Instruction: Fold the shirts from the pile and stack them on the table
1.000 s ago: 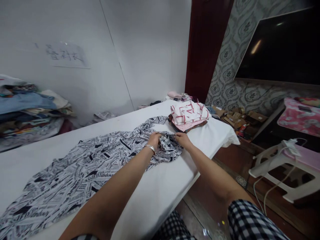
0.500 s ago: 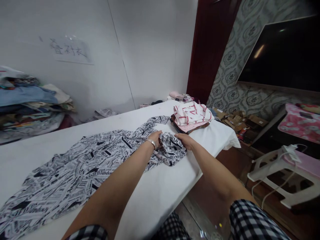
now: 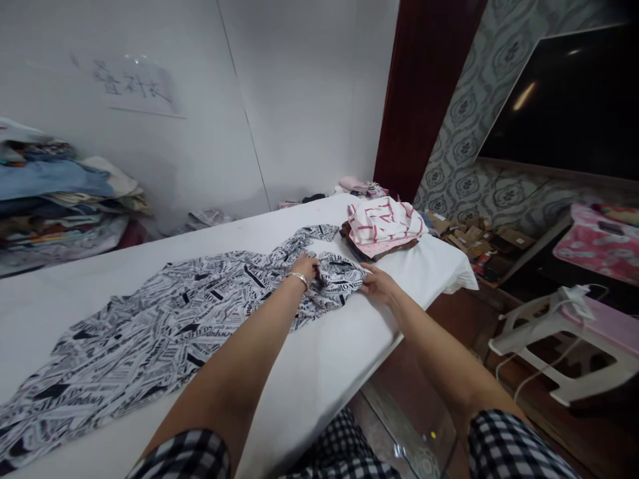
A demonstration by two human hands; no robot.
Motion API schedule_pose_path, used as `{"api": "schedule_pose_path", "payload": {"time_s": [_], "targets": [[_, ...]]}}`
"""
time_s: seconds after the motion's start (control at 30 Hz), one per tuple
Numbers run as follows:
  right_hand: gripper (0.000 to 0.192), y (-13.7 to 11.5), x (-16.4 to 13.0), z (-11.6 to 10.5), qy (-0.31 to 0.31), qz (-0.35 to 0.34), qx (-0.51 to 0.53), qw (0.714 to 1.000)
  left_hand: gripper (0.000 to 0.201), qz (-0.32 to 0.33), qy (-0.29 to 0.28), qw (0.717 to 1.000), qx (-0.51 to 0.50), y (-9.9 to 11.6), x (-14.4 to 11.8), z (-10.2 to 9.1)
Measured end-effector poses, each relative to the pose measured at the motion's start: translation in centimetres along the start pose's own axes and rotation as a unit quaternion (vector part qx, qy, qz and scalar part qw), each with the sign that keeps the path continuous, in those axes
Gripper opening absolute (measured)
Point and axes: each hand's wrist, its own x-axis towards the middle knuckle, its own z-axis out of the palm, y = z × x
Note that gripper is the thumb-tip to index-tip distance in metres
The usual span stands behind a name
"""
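A black-and-white newspaper-print shirt [image 3: 164, 326] lies stretched along the white-covered table [image 3: 309, 359], running from the lower left towards the right. At its right end the cloth is bunched and creased. My left hand [image 3: 304, 269], with a silver bracelet at the wrist, has its fingers closed on that bunched fabric. The outer right edge of the same part is pinched between the thumb and fingers of my right hand [image 3: 380, 285]. Some of my left fingertips are hidden in the folds.
Just beyond my right hand sits a folded clothes pile [image 3: 382, 229], a red-and-white piece on top. A taller clothing stack [image 3: 54, 193] stands far left. Right of the table are a plastic stool [image 3: 574, 339] with a power strip and cardboard boxes [image 3: 469, 239].
The rounded opening of cloth between my hands has flattened. My right hand has shifted slightly right with the fabric edge, and my left hand still grips the bunched part.
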Motion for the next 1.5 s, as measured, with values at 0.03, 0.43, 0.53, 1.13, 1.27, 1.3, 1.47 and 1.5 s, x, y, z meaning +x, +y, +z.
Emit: {"api": "schedule_pose_path", "payload": {"time_s": [0.03, 0.43, 0.53, 1.13, 1.27, 1.3, 1.47, 1.5], "targets": [[0.068, 0.1, 0.0, 0.1, 0.009, 0.003, 0.008, 1.000, 0.059, 0.012, 0.021, 0.999, 0.038, 0.0, -0.2, -0.4], [0.027, 0.5, -0.1, 0.0, -0.018, 0.031, -0.065, 0.997, 0.048, 0.233, 0.099, 0.769, 0.588, 2.9, -3.0, -1.6], [0.022, 0.8, 0.1, -0.1, -0.027, 0.014, -0.074, 0.997, 0.042, 0.300, 0.016, 0.705, 0.642, 3.0, -3.4, -1.3], [0.031, 0.6, 0.9, 0.9, 0.001, 0.066, -0.163, 0.984, 0.018, 0.289, -0.105, 0.635, 0.708, 0.4, -5.6, 0.8], [0.024, 0.5, 1.5, 0.8, -0.010, 0.093, -0.178, 0.980, 0.023, 0.416, -0.148, 0.587, 0.679, -0.3, -8.1, 1.0], [0.023, 0.5, 1.6, 0.7, -0.012, 0.099, -0.175, 0.979, 0.022, 0.462, -0.166, 0.557, 0.670, -0.8, -8.6, 1.0], [0.010, 0.6, 1.6, 0.5, -0.029, 0.106, -0.141, 0.984, 0.023, 0.607, -0.204, 0.421, 0.642, -2.9, -10.2, 0.0], [0.003, 0.6, 1.4, 0.5, -0.034, 0.099, -0.134, 0.985, 0.022, 0.614, -0.201, 0.412, 0.642, -3.2, -10.3, -0.2]]}}
